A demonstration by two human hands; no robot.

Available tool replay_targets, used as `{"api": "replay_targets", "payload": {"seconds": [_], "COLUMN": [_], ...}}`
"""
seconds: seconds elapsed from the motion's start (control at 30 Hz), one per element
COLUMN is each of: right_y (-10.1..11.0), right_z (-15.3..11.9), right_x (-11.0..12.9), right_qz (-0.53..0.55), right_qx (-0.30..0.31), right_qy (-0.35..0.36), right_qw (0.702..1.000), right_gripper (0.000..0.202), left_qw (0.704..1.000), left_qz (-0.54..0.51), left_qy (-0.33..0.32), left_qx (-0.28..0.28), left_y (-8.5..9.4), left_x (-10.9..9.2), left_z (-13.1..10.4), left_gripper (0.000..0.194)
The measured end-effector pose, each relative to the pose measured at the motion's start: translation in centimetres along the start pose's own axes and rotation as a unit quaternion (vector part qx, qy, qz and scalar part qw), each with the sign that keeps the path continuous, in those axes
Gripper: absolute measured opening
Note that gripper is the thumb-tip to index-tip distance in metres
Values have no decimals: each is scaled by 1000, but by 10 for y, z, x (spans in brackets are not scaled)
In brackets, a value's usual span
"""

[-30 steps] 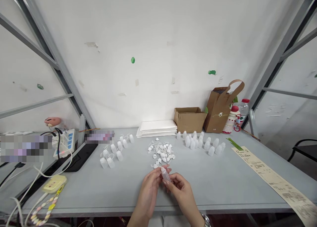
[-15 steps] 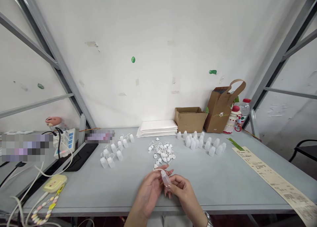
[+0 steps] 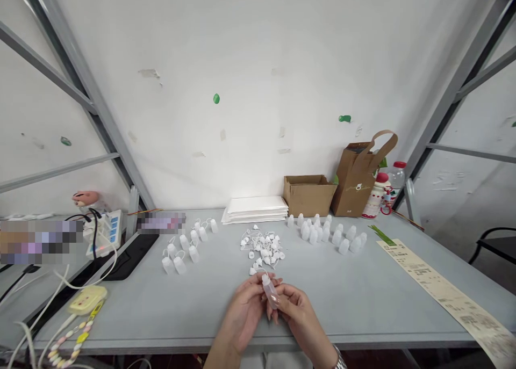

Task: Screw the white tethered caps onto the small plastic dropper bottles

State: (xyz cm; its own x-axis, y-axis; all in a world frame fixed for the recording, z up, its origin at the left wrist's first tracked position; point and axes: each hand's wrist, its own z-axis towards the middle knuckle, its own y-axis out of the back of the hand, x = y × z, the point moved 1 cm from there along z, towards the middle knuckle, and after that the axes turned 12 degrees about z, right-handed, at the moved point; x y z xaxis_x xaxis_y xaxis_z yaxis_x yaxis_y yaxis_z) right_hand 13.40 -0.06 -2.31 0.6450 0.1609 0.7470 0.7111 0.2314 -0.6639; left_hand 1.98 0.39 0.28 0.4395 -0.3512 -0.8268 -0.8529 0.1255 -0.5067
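A small translucent bottle (image 3: 269, 291) is held tilted between my hands near the table's front edge. My right hand (image 3: 296, 307) pinches its body between thumb and fingers. At the neck, my left hand (image 3: 246, 310) has its fingers closed on something I cannot make out; a bit of white strap shows at the bottle's top. Just beyond my hands lies a pile of white caps with loops (image 3: 266, 246). Several bottles with looped caps (image 3: 179, 264) stand on the left. Several bottles without loops (image 3: 313, 234) stand on the right.
Along the wall are a stack of white envelopes (image 3: 256, 209), an open cardboard box (image 3: 308, 196), a brown bag (image 3: 352, 183) and drink bottles (image 3: 378, 194). A long paper strip (image 3: 435, 288) lies right. A power strip (image 3: 108, 232), cables and a yellow case (image 3: 87, 299) are left.
The bottle has become slightly more upright between my fingers, and the white strap at its top has shifted. My left fingers have moved a little closer to the neck.
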Motion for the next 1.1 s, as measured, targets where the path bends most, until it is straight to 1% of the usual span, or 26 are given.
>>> {"api": "replay_targets", "payload": {"seconds": [0.1,0.17,0.27,0.33,0.43,0.57,0.67,0.73,0.83,0.97,1.1], "right_y": [2,6,10,10,7,2,3,5,8,7,5], "right_z": [2,3,3,3,2,1,1,1,1,-2,-3], "right_x": [-4,-8,-14,-15,-11,-6,-7,-10,-14,-17,-17], "right_qz": [-41,-73,-122,-139,-150,-150,-180,-194,-203,-235,-235], "right_qx": [-44,-81,-117,-115,-89,-57,-50,-56,-78,-109,-120], "right_qy": [54,86,122,127,107,69,89,99,97,118,110], "right_qw": [997,990,978,975,979,985,978,974,971,959,958], "right_gripper": [21,21,24,25,28,32,28,25,21,17,18], "left_qw": [999,996,984,976,973,974,975,976,977,976,978], "left_qz": [22,59,128,156,179,197,196,191,188,189,177], "left_qy": [-31,-61,-111,-128,-121,-105,-101,-103,-99,-92,-92], "left_qx": [9,-1,-51,-79,-84,-46,-12,-9,-34,-58,-58], "left_y": [1,2,5,7,8,11,12,10,2,-7,-6], "left_x": [-2,1,6,7,0,-11,-9,-5,1,3,6], "left_z": [-2,-2,2,5,5,0,-1,-1,-3,-6,-6], "left_gripper": [27,25,26,30,30,32,37,39,37,36,33]}}
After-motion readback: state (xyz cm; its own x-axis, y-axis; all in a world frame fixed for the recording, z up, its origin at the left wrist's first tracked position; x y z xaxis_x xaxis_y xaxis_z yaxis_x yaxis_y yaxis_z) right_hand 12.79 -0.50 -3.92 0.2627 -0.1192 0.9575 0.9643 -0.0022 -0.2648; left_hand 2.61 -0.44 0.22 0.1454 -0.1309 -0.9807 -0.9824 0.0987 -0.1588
